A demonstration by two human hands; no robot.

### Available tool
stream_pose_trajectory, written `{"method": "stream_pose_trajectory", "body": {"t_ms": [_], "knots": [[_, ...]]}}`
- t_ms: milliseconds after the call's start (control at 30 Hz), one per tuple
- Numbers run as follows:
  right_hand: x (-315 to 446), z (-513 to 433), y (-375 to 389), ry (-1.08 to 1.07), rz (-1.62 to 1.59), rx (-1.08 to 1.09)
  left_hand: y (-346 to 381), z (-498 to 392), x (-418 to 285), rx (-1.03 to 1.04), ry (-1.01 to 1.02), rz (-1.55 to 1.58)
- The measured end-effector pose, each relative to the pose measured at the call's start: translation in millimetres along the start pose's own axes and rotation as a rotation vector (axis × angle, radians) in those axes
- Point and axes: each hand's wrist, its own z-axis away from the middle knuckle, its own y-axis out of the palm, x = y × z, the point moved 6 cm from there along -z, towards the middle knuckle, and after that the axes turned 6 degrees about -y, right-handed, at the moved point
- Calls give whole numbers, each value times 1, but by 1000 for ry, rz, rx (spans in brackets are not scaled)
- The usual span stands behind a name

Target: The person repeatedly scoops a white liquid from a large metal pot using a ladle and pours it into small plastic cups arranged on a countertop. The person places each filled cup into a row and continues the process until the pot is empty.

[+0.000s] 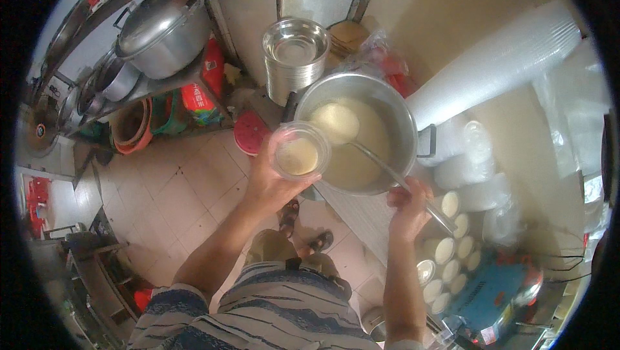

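Observation:
A clear plastic cup [301, 151] with some pale yellowish liquid in its bottom is held in my left hand [273, 175], over the left rim of a large metal pot [407, 112]. My right hand [410, 202] grips the long metal handle of a ladle [335, 123]. The ladle's bowl, full of the same pale liquid, is inside the pot beside the cup. More of this liquid [370, 156] stands in the pot. To the right of my right forearm, several filled cups [444, 250] are grouped on the work surface.
Stacked metal bowls [295, 59] stand behind the pot. Long sleeves of clear plastic cups or lids [494, 64] lie at right, near a blue box [494, 287]. A red round stool [251, 132] is left of the pot. A lidded metal pot [164, 35] sits on a shelf.

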Motion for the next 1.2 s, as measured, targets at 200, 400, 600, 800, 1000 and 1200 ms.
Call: {"method": "stream_pose_trajectory", "body": {"t_ms": [200, 400, 600, 800, 1000, 1200], "knots": [[60, 5, -5, -354, 352, 14, 5, 0, -2, -38, 45, -13], [109, -2, -21, -367, 293, 2, 16, -4, 1, 9, -10, 1], [163, -3, -37, -629, 523, 75, 34, -11, 9, 51, -51, 125], [187, -1, -58, -594, 310, 5, 57, -26, 13, 57, -121, 37], [191, 15, -68, -415, 114, -129, 79, -48, 9, 110, -24, 15], [215, 40, -39, -997, 630, 6, 87, -53, 4, 108, -91, 56]]}}
